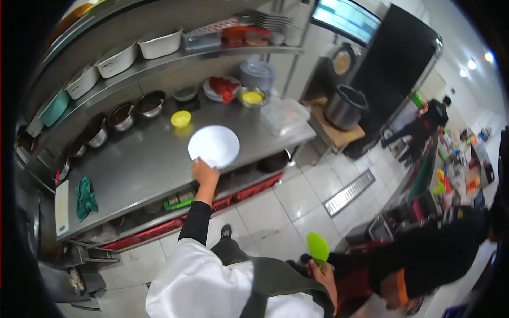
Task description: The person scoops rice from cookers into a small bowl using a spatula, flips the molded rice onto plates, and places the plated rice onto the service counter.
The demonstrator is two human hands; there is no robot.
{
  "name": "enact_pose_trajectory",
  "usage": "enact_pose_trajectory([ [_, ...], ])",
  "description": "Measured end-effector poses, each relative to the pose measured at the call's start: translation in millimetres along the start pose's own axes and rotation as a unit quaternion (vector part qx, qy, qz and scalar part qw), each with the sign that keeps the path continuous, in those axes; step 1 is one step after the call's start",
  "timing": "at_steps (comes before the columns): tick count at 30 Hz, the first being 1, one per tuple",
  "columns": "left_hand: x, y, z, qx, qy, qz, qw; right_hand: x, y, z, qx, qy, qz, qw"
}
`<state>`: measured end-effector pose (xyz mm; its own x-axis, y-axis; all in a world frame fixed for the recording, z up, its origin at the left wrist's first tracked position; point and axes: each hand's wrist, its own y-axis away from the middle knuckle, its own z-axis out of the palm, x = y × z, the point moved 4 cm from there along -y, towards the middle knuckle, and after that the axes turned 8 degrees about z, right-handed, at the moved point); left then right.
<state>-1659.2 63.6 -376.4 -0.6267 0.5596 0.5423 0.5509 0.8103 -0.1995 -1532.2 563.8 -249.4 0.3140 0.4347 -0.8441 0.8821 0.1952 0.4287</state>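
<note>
My left hand is closed on the near rim of a round white plate, at the front edge of the steel counter. Whether the plate rests on the counter or is held just above it, I cannot tell. Low at my right side, my right hand grips a bright green spatula with its broad head pointing up. Behind the plate stands a small yellow bowl. A metal bowl with yellow contents sits farther back, beside a red cloth.
Dark-filled metal bowls line the counter's back, under a shelf with white tubs. A green cloth lies left; a clear plastic container stands right. A large pot is beyond. A person in black is close on my right.
</note>
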Motion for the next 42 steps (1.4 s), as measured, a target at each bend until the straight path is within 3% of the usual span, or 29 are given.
enact_pose_trajectory([
  [3, -57.4, -110.6, 29.0, 0.012, -0.027, -0.113, 0.993, -91.3, -118.0, 71.1, -0.078, 0.012, -0.028, 0.997],
  [5, -62.8, -160.0, 18.1, 0.065, -0.025, -0.122, 0.99, -150.8, -166.2, 106.0, -0.122, -0.023, -0.044, 0.991],
  [6, -57.4, -187.7, 9.8, 0.093, -0.024, -0.118, 0.988, -160.9, -182.4, 107.3, -0.156, -0.042, -0.005, 0.987],
  [8, -71.8, -242.0, 24.5, 0.098, 0.041, -0.107, 0.989, -188.6, -211.4, 107.5, -0.142, 0.02, -0.029, 0.989],
  [10, -140.2, -327.9, 79.7, -0.047, 0.294, -0.143, 0.944, -197.7, -243.2, 101.5, -0.093, 0.062, -0.044, 0.993],
  [11, -116.5, -302.0, 56.4, 0.064, 0.482, -0.067, 0.871, -195.6, -256.5, 97.4, -0.089, 0.053, -0.038, 0.994],
  [12, -143.1, -333.4, 80.0, -0.01, 0.444, -0.156, 0.882, -195.6, -270.8, 90.4, -0.076, 0.042, -0.037, 0.996],
  [13, -151.7, -348.2, 97.7, -0.015, 0.49, -0.139, 0.861, -191.6, -279.4, 72.9, -0.062, 0.029, -0.04, 0.997],
  [16, -165.8, -380.4, 125.5, 0.033, 0.448, -0.204, 0.87, -170.9, -308.4, 31.4, -0.054, -0.091, 0.019, 0.994],
  [17, -157.6, -385.2, 130.1, 0.073, 0.438, -0.214, 0.87, -165.6, -319.7, 8.9, -0.004, -0.08, 0.032, 0.996],
  [18, -76.8, -347.6, 93.2, 0.097, 0.426, -0.116, 0.892, -156.7, -328.0, -15.9, 0.041, -0.071, 0.045, 0.996],
  [19, -55.7, -342.2, 102.8, 0.082, 0.48, -0.1, 0.868, -144.4, -337.6, -41.8, 0.081, -0.06, 0.06, 0.993],
  [20, -15.7, -324.0, 104.7, 0.025, 0.423, -0.11, 0.899, -115.3, -358.2, -73.8, 0.102, -0.107, 0.09, 0.985],
  [22, 83.6, -275.4, 121.6, -0.096, 0.509, -0.002, 0.855, -112.8, -390.8, -131.2, 0.187, -0.124, 0.082, 0.971],
  [23, 116.3, -251.3, 153.6, -0.17, 0.547, -0.014, 0.82, -113.8, -409.7, -164.1, 0.209, -0.127, 0.05, 0.968],
  [25, 235.9, -178.2, 203.7, -0.248, 0.597, -0.144, 0.749, -107.0, -463.5, -233.1, 0.221, -0.136, -0.001, 0.966],
  [27, 358.9, -110.5, 256.2, -0.425, 0.637, -0.206, 0.609, -86.9, -520.5, -306.1, 0.248, -0.118, -0.025, 0.961],
  [29, 470.6, -69.1, 289.4, -0.52, 0.6, -0.231, 0.563, -49.0, -589.8, -369.6, 0.314, -0.054, -0.026, 0.948],
  [31, 565.7, -46.7, 319.3, -0.528, 0.601, -0.276, 0.533, -52.0, -643.4, -427.7, 0.31, -0.034, -0.012, 0.95],
  [32, 608.3, -43.2, 336.8, -0.527, 0.602, -0.298, 0.52, -83.0, -658.2, -456.4, 0.237, -0.064, -0.003, 0.969],
  [33, 643.9, -45.9, 356.3, -0.526, 0.608, -0.282, 0.522, -92.8, -682.7, -478.9, 0.212, -0.101, -0.055, 0.971],
  [35, 681.6, -53.4, 384.0, -0.514, 0.623, -0.266, 0.527, -122.8, -724.0, -501.4, 0.138, -0.128, -0.005, 0.982],
  [38, 770.3, -59.4, 404.0, -0.547, 0.667, -0.305, 0.404, -142.7, -818.9, -536.0, 0.146, 0.112, -0.072, 0.98],
  [41, 823.5, -82.3, 456.9, -0.564, 0.686, -0.334, 0.315, -192.1, -913.0, -562.7, 0.08, 0.155, -0.134, 0.976],
  [42, 844.6, -91.8, 478.1, -0.547, 0.669, -0.328, 0.382, -213.0, -947.7, -578.1, 0.06, 0.128, -0.123, 0.982],
])
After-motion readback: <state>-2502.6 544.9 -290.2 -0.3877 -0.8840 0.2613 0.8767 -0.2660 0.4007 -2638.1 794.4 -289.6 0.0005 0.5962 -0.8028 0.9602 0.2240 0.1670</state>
